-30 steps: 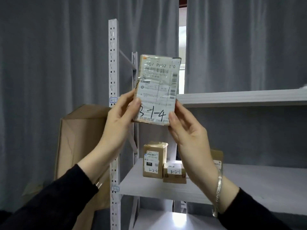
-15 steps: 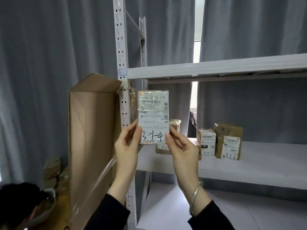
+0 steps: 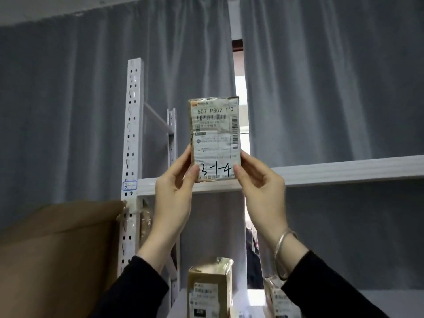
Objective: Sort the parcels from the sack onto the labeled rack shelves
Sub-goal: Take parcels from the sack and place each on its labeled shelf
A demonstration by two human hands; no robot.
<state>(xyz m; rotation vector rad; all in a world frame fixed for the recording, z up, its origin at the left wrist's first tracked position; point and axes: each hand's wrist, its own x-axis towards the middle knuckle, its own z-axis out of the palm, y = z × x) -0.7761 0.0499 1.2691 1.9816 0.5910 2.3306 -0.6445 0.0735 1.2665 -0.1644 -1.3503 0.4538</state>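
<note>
Both hands pinch the parcel by its lower corners, the left hand and right hand each in a closed grip with the thumb on the label. Its handwritten 3-1-4 sits between the two grips, level with the top shelf edge behind. The shelf tag lies left of the grips. Judged best: lift clear above the edge, then push it flat inward.

The parcel pinched between both hands is brown cardboard under glossy, crinkled tape and a matt paper label, the rack behind it is white painted metal, and the curtain is soft grey cloth.
</note>
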